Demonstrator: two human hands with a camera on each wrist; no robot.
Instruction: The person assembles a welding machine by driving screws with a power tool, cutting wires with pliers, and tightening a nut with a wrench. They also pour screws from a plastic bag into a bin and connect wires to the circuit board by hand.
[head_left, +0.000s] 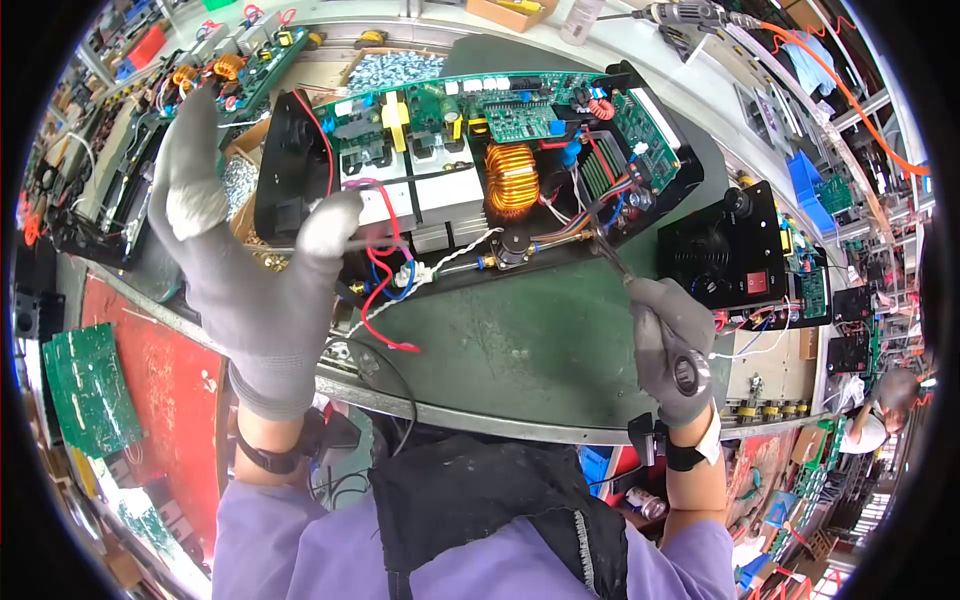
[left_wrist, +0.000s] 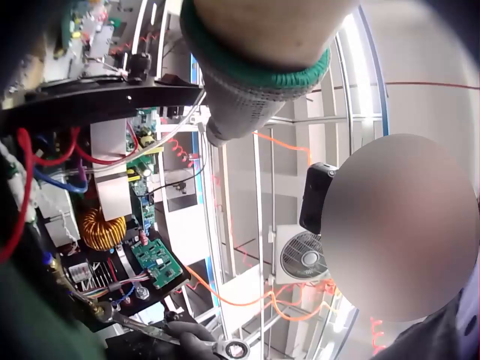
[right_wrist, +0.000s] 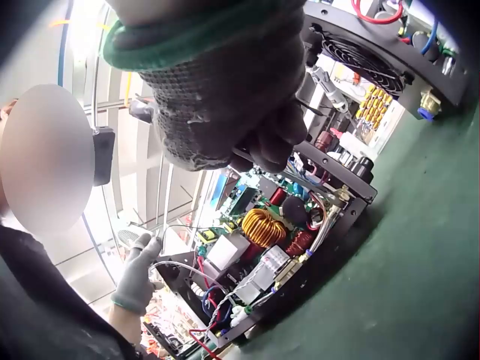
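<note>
In grey gloves, my right hand (head_left: 670,345) grips a wrench (left_wrist: 234,349) whose ring end sticks out below the fist. Its far end is at a brass fitting (head_left: 585,235) on the near edge of an open black chassis (head_left: 285,200). Inside are green circuit boards, a copper-wound toroid coil (head_left: 511,180) and white blocks. My left hand (head_left: 245,270) is raised over the chassis's left end, index finger and thumb spread wide apart. A thin black cord (head_left: 440,173) runs near its thumb. Red wires (head_left: 378,300) and a white twisted pair hang over the chassis's near side.
A second black unit (head_left: 715,250) with a fan and red switch stands at right. Green matting (head_left: 500,350) covers the bench. A box of small metal parts (head_left: 395,70) lies behind, near a power screwdriver (head_left: 700,14). More boards sit at far left.
</note>
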